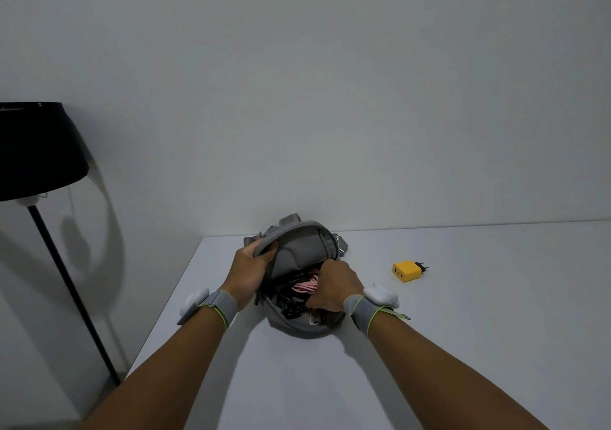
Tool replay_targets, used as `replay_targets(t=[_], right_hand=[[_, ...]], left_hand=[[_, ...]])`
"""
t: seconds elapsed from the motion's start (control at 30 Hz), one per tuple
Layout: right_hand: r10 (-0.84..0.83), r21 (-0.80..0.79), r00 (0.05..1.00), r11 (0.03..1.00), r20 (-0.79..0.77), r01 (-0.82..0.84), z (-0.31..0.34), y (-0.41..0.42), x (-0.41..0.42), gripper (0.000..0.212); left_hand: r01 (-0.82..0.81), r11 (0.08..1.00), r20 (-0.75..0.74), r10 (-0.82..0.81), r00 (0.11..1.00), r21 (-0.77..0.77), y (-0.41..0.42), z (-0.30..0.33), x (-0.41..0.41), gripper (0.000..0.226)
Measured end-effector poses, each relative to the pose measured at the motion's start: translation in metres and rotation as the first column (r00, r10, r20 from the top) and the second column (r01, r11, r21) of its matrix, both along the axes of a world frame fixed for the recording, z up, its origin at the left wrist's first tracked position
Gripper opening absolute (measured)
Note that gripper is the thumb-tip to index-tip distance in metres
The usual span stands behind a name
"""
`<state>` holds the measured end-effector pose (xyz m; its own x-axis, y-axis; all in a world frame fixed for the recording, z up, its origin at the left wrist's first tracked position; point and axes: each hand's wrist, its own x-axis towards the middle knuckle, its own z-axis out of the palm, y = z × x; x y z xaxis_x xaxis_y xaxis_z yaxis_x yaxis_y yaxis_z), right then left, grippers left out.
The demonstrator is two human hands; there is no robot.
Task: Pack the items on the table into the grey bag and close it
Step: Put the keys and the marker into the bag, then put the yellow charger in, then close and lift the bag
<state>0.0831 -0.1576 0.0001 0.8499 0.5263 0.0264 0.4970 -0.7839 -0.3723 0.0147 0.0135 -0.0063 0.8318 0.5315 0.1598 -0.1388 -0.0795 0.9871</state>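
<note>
The grey bag (299, 325) lies open on the white surface (463, 347) near its far edge. The left hand (249, 266) grips the raised flap (304, 248), holding it up. The right hand (334, 286) reaches into the opening, fingers curled by a pink cable (305, 287) and dark items; whether it grips anything I cannot tell. A yellow charger (407, 271) sits apart to the right

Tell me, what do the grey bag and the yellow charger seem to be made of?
The grey bag looks like soft woven fabric, matte: its flap bends and creases in the left hand. The yellow charger looks like hard plastic, smooth, with sharp box edges and a black plug, though its exact finish is hard to judge.
</note>
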Motion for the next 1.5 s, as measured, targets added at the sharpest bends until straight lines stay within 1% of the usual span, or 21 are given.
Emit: replay_targets(t=[0.1,0.23,0.37,0.43,0.5,0.57,0.67,0.8,1.0,1.13,1.3,1.4,1.5], right_hand=[[-0.011,0.014,1.000,1.000,0.007,0.011,0.003,-0.002,0.004,0.036],[-0.037,0.055,0.999,0.998,0.008,0.037,0.012,-0.005,0.011,0.039],[-0.054,0.088,0.998,0.995,0.008,0.053,0.022,-0.010,0.022,0.023],[-0.060,0.110,0.998,0.992,0.021,0.057,0.024,-0.014,0.030,0.028],[-0.090,0.115,0.996,0.990,0.023,0.087,0.027,-0.022,0.038,0.026],[-0.147,0.123,0.989,0.982,0.014,0.144,0.029,-0.032,0.048,0.034],[-0.206,0.118,0.979,0.972,0.010,0.203,0.029,-0.044,0.063,0.034],[-0.261,0.088,0.965,0.962,0.011,0.259,0.024,-0.061,0.083,0.027],[-0.362,0.053,0.930,0.932,0.058,0.359,0.014,-0.086,0.106,0.027],[-0.420,0.009,0.903,0.907,0.093,0.421,0.006,-0.100,0.118,0.032],[-0.443,-0.079,0.892,0.889,0.092,0.450,-0.007,-0.113,0.129,0.030],[-0.428,-0.122,0.900,0.892,0.078,0.435,-0.015,-0.117,0.132,0.030],[-0.418,-0.122,0.904,0.896,0.090,0.427,-0.023,-0.119,0.133,0.031]], left_hand=[[-0.018,1.000,0.013,0.018,1.000,0.000,0.001,-0.001,0.002,0.026],[-0.048,0.999,0.019,0.048,0.999,0.001,0.003,-0.003,0.008,0.024],[-0.071,0.997,0.027,0.070,0.997,0.016,0.004,-0.005,0.013,0.024],[-0.071,0.997,0.028,0.070,0.997,0.014,0.005,-0.006,0.016,0.024],[-0.068,0.998,0.022,0.068,0.997,0.014,0.006,-0.007,0.019,0.025],[-0.065,0.998,0.021,0.065,0.998,0.011,0.008,-0.007,0.023,0.027],[-0.055,0.998,0.019,0.055,0.998,0.004,0.009,-0.007,0.029,0.026],[-0.049,0.999,0.017,0.049,0.999,-0.005,0.011,-0.008,0.038,0.025],[-0.045,0.999,0.016,0.045,0.999,-0.002,0.014,-0.011,0.048,0.031],[-0.032,0.999,0.007,0.032,0.999,-0.013,0.018,-0.013,0.051,0.033],[-0.029,0.999,0.005,0.029,1.000,-0.027,0.020,-0.014,0.055,0.030],[-0.023,0.999,0.006,0.023,1.000,-0.025,0.020,-0.015,0.056,0.030],[-0.023,0.999,0.002,0.023,1.000,-0.023,0.021,-0.016,0.056,0.032]])
